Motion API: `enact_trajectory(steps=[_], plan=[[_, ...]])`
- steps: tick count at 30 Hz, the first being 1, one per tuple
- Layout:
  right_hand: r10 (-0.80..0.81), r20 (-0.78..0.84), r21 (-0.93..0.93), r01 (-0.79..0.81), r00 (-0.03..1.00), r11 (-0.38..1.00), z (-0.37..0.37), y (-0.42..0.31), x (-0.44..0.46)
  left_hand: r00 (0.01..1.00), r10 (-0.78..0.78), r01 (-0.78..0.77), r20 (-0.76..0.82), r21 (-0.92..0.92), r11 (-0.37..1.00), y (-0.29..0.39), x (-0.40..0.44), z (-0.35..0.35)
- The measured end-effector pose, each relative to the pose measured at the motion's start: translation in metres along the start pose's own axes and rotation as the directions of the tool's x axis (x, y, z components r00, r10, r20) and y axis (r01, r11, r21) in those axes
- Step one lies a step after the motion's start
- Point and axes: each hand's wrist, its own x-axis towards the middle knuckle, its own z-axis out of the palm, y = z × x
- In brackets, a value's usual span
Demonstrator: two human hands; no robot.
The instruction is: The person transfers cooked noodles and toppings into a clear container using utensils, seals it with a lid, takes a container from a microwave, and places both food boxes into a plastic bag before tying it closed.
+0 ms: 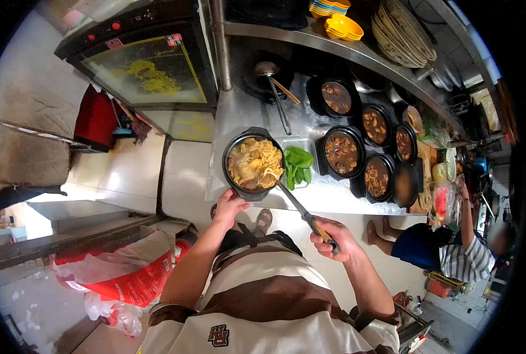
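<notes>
Black pot (pixel 252 195) of noodles (pixel 265 158): near-left corner of desk (pixel 334 197), by the edge; left hand (pixel 230 209), fingers grasping pot's near side. Long-handled utensil (pixel 295 199): right hand (pixel 341 239), fingers clenched round grip; axis diagonal, far end toward pot. Leafy greens (pixel 299 164): just right. Bare desk: beyond pot.

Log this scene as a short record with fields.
Left hand: at the near edge of the noodle pot; grip partly hidden
Right hand: gripping a long-handled tool whose far end meets that pot
Pot contents: noodles among other food
Beside pot: leafy greens
Farther along counter: five dark pots of brown food
Beyond noodle pot: metal ladle, chopsticks
</notes>
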Motion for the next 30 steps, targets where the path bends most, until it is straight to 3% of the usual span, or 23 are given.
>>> enact_trajectory(steps=[3, 15, 24, 30], plan=[[-0.010, -0.046, -0.086, 0.006, 0.999, 0.996, 0.001, 0.000, -0.003, 1.000, 0.016, -0.016, -0.007, -0.004, 1.000, -0.001, -0.001, 0.001], [-0.066, -0.058, -0.046, 0.064, 0.996, 0.997, 0.000, 0.002, -0.020, 1.000, 0.015, -0.015, 0.002, -0.019, 1.000, -0.002, -0.001, 0.005], [-0.082, -0.051, 0.160, 0.089, 0.995, 0.983, 0.001, 0.005, -0.040, 1.000, 0.018, -0.018, 0.011, -0.022, 1.000, -0.010, 0.000, 0.005], [-0.220, -0.156, 0.126, 0.241, 0.963, 0.962, -0.002, 0.014, -0.055, 1.000, 0.007, -0.007, 0.008, -0.033, 0.999, -0.013, 0.002, 0.002]])
